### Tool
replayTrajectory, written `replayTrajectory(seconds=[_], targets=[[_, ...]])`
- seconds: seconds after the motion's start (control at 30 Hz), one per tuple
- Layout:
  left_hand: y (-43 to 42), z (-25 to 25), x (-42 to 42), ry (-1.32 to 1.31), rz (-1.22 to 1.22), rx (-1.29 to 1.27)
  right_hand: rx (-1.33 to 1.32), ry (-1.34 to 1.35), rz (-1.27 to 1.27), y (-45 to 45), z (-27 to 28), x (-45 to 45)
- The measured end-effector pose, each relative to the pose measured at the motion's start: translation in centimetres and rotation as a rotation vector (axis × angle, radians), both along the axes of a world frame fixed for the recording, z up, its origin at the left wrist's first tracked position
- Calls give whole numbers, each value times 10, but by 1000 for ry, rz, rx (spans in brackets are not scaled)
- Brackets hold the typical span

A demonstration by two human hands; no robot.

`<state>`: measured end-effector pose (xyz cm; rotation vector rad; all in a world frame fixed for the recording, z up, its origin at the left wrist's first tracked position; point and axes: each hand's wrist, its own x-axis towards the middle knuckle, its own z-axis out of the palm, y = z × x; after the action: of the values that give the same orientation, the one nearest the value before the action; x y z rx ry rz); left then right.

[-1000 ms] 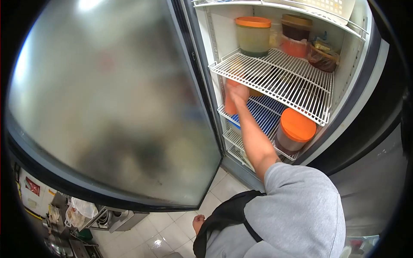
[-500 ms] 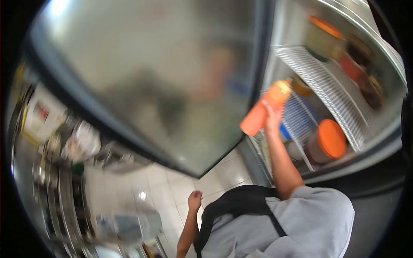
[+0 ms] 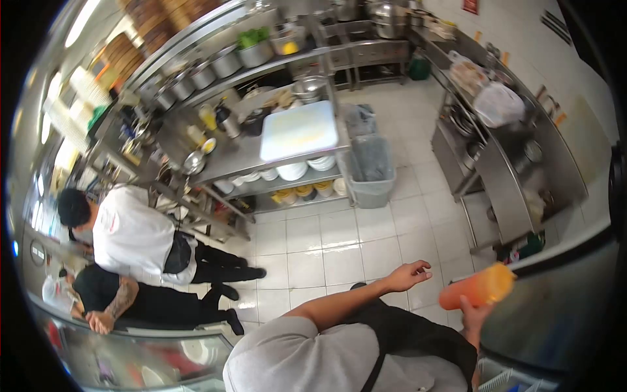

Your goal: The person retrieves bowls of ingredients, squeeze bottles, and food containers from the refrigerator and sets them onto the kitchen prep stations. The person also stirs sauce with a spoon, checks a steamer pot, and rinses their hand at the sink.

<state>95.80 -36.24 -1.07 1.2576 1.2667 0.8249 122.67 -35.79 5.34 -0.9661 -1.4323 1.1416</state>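
Fingers [image 3: 465, 303] of the right hand [image 3: 475, 317] wrap around an orange bottle [image 3: 467, 291], tilted, near the frosted door [image 3: 555, 313]. The left hand [image 3: 406, 277] – loosely open and free – is farther from that door, the grey bin [image 3: 373, 195] farther still.

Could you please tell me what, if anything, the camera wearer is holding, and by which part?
The right hand holds an orange bottle by its body; the left hand shows nothing in it.
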Motion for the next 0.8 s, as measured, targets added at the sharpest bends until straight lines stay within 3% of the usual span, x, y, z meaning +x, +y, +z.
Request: replayTrajectory(seconds=[0.07,0.17,0.23,0.27,0.33,0.37,0.53,0.8], targets=[[-18,36,-42,-242,58,59,-15,-56,188,18,12,-86],[-56,97,-105,-135,146,293,99,-149,499,30,1,-177],[-82,121,-144,106,279,357,17,-56,645,22,-3,-236],[-92,130,-160,225,336,385,118,-124,697,21,0,-262],[-110,142,-186,327,475,309,319,-255,790,18,5,-312],[-117,148,-197,339,539,247,282,-272,819,14,5,-333],[-131,155,-254,412,792,52,256,-322,945,7,21,-420],[-103,133,-338,502,957,78,262,-383,1170,57,23,-508]])
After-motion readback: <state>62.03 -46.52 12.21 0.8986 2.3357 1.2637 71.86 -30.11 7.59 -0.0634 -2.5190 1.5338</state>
